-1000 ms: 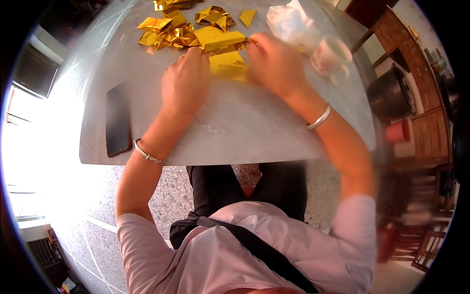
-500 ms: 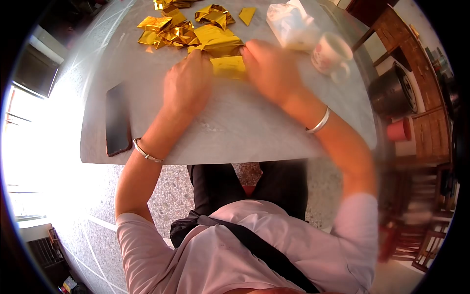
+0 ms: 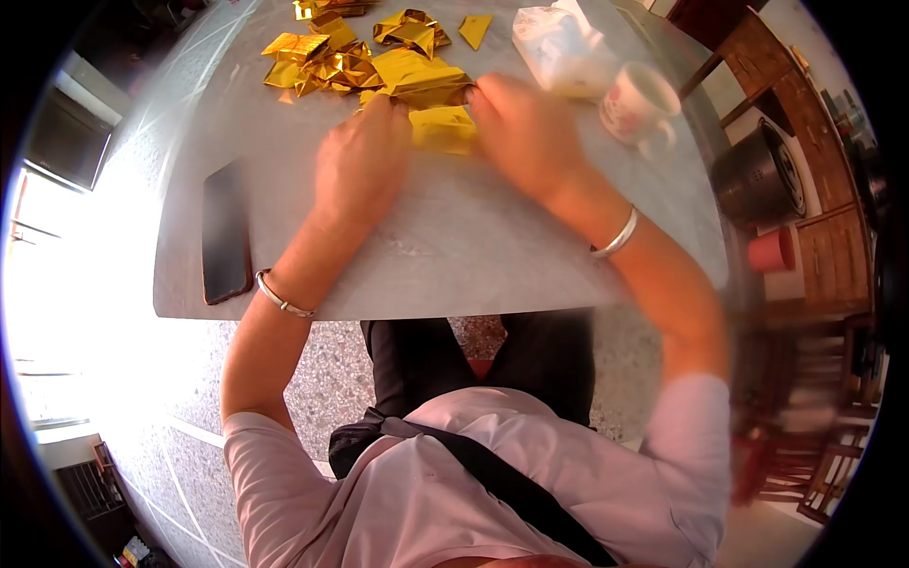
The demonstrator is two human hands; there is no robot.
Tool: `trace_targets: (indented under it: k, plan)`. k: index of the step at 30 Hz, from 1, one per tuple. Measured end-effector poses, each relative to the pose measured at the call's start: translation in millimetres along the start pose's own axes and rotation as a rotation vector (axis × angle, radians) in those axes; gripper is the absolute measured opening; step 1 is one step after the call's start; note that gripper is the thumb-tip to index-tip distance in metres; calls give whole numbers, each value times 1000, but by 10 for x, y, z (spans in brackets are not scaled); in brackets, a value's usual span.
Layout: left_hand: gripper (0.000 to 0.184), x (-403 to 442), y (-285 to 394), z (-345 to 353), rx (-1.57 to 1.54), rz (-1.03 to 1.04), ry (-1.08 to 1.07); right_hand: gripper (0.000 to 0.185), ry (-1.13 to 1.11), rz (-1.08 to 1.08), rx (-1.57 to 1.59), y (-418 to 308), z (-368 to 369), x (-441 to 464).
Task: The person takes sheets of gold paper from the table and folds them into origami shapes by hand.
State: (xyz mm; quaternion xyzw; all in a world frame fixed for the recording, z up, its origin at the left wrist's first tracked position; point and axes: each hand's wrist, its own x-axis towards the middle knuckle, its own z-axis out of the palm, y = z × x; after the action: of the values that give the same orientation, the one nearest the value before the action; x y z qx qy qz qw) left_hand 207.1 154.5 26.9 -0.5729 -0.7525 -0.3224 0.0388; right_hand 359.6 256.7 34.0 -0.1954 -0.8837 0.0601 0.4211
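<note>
A sheet of gold foil paper [image 3: 443, 130] lies between my two hands at the upper middle of the grey table [image 3: 454, 237]. My left hand [image 3: 363, 161] is closed at its left edge, fingertips pressed together. On the other side my right hand [image 3: 525, 133] pinches its upper right corner. Both hands are slightly blurred. Just beyond the fingers rests a folded gold foil piece [image 3: 417, 74], close to the sheet. Crumpled and folded gold foil pieces [image 3: 327, 66] are piled to the left of it.
A dark phone [image 3: 226, 237] lies at the table's left. At the upper right stand a white plastic bag [image 3: 563, 52] and a white patterned mug [image 3: 636, 106]. Past the table's right edge are a dark metal pot [image 3: 757, 178] and a red bucket [image 3: 772, 251].
Since one second ago my right hand has shifted slightly left, closer to my left hand, and the gold sheet between them shows narrower. My left hand has barely moved.
</note>
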Motion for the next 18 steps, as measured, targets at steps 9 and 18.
trace_targets:
  k: [9, 18]
  plan:
    - [24, -12, -20, 25, -22, 24, 27, 15, -23, 27, -10, 1, 36, -18]
    - [22, -6, -33, 43, -106, 31, 83, 16, -34, 42, 28, 0, 12, 0]
